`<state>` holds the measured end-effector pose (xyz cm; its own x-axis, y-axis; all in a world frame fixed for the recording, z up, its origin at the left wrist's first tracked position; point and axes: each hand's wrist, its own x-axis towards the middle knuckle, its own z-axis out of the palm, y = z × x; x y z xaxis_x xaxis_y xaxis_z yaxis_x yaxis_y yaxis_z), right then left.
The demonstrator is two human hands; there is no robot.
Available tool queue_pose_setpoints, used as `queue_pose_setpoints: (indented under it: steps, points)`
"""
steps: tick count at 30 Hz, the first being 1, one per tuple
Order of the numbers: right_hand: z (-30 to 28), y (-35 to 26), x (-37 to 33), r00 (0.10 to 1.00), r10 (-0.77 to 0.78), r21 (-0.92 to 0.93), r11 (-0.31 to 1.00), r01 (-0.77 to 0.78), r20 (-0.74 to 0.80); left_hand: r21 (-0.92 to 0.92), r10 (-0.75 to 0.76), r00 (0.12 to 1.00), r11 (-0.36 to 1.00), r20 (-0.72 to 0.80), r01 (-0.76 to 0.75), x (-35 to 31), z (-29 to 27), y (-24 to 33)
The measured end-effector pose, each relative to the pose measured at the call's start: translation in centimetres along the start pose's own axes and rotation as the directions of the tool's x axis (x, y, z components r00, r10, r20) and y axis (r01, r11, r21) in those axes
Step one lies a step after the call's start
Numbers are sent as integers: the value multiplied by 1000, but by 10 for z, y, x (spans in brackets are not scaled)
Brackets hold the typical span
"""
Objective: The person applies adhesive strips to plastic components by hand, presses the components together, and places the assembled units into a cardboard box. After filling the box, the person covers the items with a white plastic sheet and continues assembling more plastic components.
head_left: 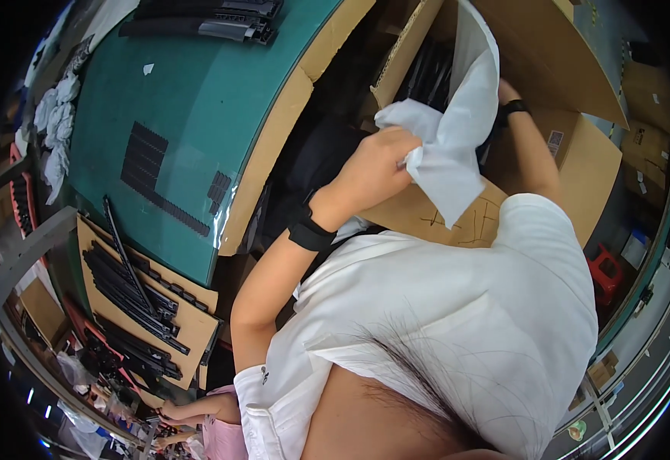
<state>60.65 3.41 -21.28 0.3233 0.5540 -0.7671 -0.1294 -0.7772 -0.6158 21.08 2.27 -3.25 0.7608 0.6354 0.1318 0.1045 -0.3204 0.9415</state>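
Observation:
A thin white sheet (465,123), perhaps paper or soft foam, hangs crumpled over an open cardboard box (561,54). My left hand (384,162), with a black band on its wrist, is closed on the sheet's near left part. Behind the sheet's right edge is my right hand (508,93), also with a black wristband; its fingers are hidden, so I cannot tell what it touches. Inside the box, dark long parts in shiny wrapping (430,73) show to the left of the sheet.
To the left stands a green-topped table (189,100) with cardboard along its edge, bearing black strips (145,157) and long black parts (204,27). More black parts lie on a cardboard sheet (189,360). A red stool (604,272) is at right; a person in pink (222,429) works behind.

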Motion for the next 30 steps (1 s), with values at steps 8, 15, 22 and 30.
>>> queue_pose_setpoints:
  steps: [8, 15, 22, 30]
  points:
    - [110, 74, -30, 987, -144, -46, 989, 142, -64, 71, 59, 998, 996, -38, -56, -6, -1, 0]
    - [141, 68, 103, 953, -243, -76, 969, 233, -182, 46, 1, 989, 999, 147, -8, -2, -5, 5]
    - [156, 94, 138, 922, -263, -429, 895, 123, -285, 28, -13, 985, 1000, 173, 8, -3, -2, 4]
    - [130, 66, 100, 815, -393, -669, 743, 9, -426, 55, 89, 996, 994, 30, -91, -4, 7, 3]
